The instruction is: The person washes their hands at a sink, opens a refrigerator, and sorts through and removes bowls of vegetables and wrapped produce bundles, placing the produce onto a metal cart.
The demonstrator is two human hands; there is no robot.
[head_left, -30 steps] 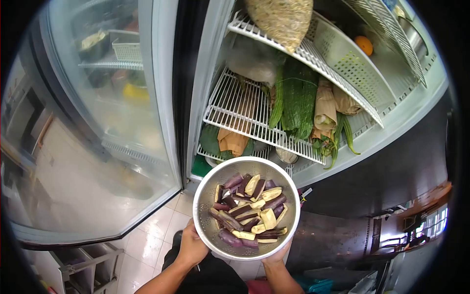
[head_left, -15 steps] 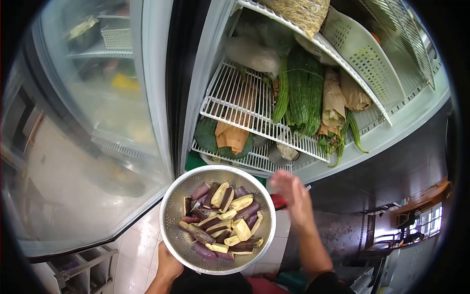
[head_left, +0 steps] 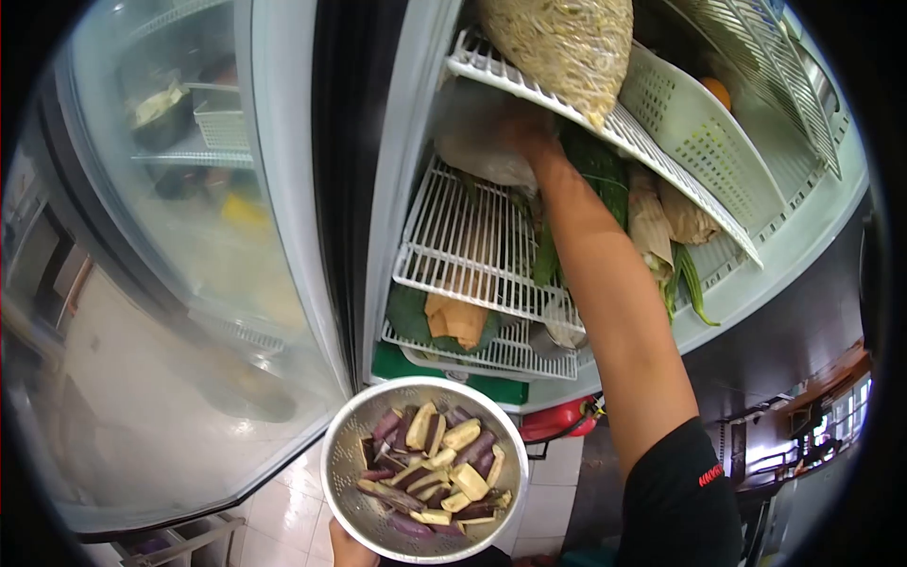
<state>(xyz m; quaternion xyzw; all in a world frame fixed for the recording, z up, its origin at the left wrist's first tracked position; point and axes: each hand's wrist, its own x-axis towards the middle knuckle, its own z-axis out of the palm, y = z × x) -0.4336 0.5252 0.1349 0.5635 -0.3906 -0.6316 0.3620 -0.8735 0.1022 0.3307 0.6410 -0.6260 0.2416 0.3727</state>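
Observation:
A metal colander [head_left: 333,463] full of cut eggplant pieces [head_left: 430,472] is held low in front of me. My left hand [head_left: 350,546] grips its lower left rim; most of the fingers are hidden beneath it. My right arm stretches up into the open fridge, and my right hand [head_left: 531,134] is at the back of the middle shelf. There it is beside a cloudy plastic bag [head_left: 487,161], blurred and in shadow, so its fingers do not show. Dark green ridged gourds [head_left: 600,175] lie just right of the hand, partly behind my forearm.
The glass door [head_left: 189,312] stands open at left. Above my arm, a bag of bean sprouts [head_left: 562,52] and a white basket [head_left: 699,132] sit on a wire shelf. Paper-wrapped vegetables [head_left: 650,222] lie right. A red fire extinguisher [head_left: 557,420] stands below the fridge edge.
My right hand has moved from beside the colander up and deep into the fridge's middle shelf. The colander sits lower in view, still in my left hand.

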